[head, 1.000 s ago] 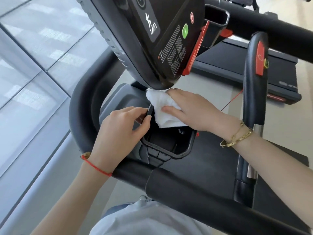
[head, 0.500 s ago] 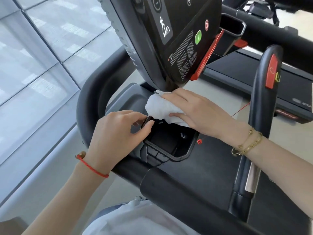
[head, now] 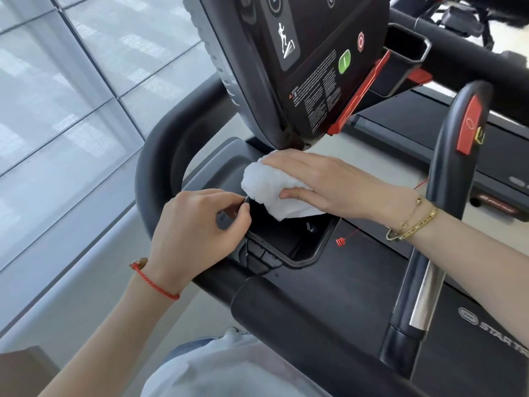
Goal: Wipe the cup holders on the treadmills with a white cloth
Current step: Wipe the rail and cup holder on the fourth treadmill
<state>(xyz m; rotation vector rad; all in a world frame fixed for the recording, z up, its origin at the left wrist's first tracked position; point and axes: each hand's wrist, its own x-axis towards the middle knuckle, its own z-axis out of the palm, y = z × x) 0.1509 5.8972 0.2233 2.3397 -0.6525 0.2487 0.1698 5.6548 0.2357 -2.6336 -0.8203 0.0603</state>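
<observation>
While left hand [head: 197, 233] stays, cloth [head: 272, 187] (white) slid leftward.

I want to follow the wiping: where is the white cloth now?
In the head view, the white cloth is near the centre, under the right hand, on the far rim of the cup holder, below the console.

Bright, even daylight enters through the window panes [head: 71, 90] on the left, which look pale and partly washed out. The glossy console [head: 300, 67] carries soft sheen, and its underside casts a mild shadow below. Straight lines bow toward the edges from the wide lens. Focus is fairly sharp, softer at the near bottom.
</observation>
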